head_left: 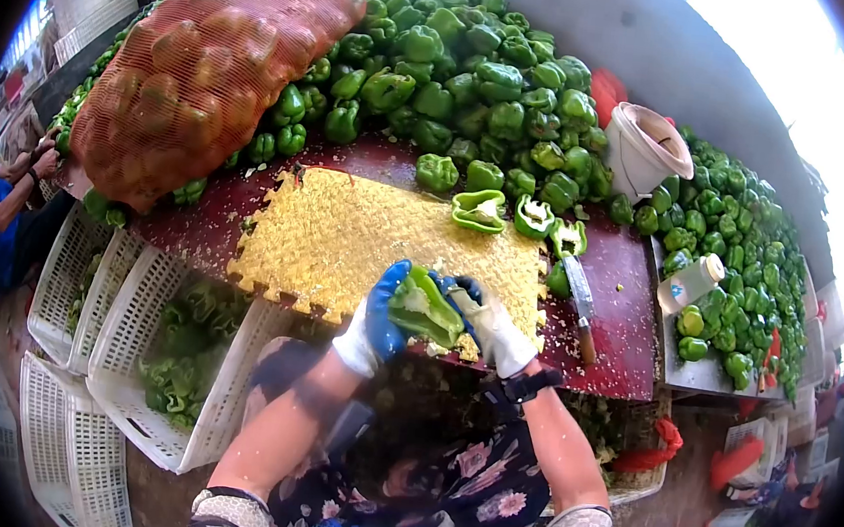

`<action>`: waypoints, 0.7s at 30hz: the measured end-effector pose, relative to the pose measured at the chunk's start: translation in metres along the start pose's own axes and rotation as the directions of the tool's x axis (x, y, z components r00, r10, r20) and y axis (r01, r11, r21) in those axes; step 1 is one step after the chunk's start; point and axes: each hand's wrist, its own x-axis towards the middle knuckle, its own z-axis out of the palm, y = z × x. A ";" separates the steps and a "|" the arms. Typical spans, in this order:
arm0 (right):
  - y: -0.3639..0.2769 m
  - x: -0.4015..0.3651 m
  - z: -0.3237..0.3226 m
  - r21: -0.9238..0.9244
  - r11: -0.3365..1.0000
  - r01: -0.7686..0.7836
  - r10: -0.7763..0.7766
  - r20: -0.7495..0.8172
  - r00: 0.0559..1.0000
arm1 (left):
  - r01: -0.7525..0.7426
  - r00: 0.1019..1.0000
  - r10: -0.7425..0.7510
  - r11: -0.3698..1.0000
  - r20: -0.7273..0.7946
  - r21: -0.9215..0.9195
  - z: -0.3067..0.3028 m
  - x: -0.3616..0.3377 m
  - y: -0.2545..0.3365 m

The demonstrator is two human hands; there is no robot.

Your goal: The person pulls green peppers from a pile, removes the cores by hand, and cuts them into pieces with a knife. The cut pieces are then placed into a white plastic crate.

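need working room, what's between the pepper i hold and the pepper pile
Head view: the yellow foam mat, with cut pepper halves at its far edge.

Yellow mat mostly bare, pepper heap behind, knife right

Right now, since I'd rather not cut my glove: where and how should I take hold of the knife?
Take the knife by its handle, the end that seems nearest you at the table edge, reaching with the right hand from the near side. It lies flat, blade pointing away toward the pepper halves, so the handle comes first.
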 end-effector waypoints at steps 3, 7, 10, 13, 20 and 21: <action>-0.034 -0.014 0.022 -0.208 0.975 0.072 -0.187 -0.612 0.768 | -0.350 0.937 0.334 0.872 0.105 0.342 -0.024 0.010 -0.008; -0.057 -0.048 0.038 -0.242 0.970 -0.015 -0.091 -0.418 0.904 | -0.615 0.699 0.564 0.158 0.441 0.773 -0.014 -0.001 -0.027; -0.055 -0.053 0.052 -0.560 0.819 -0.126 -0.090 -0.342 0.935 | -0.595 0.762 0.540 0.367 0.358 0.715 0.016 -0.011 -0.021; -0.044 -0.042 0.053 -0.549 0.830 -0.093 -0.099 -0.310 0.945 | -0.447 0.882 0.457 0.738 0.113 0.505 0.011 -0.009 -0.030; -0.021 -0.040 0.055 -0.716 0.696 0.058 -0.228 -0.143 0.963 | 0.024 0.999 -0.024 1.000 0.049 -0.008 -0.005 -0.003 -0.030; -0.022 -0.040 0.054 -0.717 0.678 0.163 -0.355 -0.126 0.926 | 0.025 0.999 -0.020 0.993 -0.051 0.114 0.001 -0.006 -0.030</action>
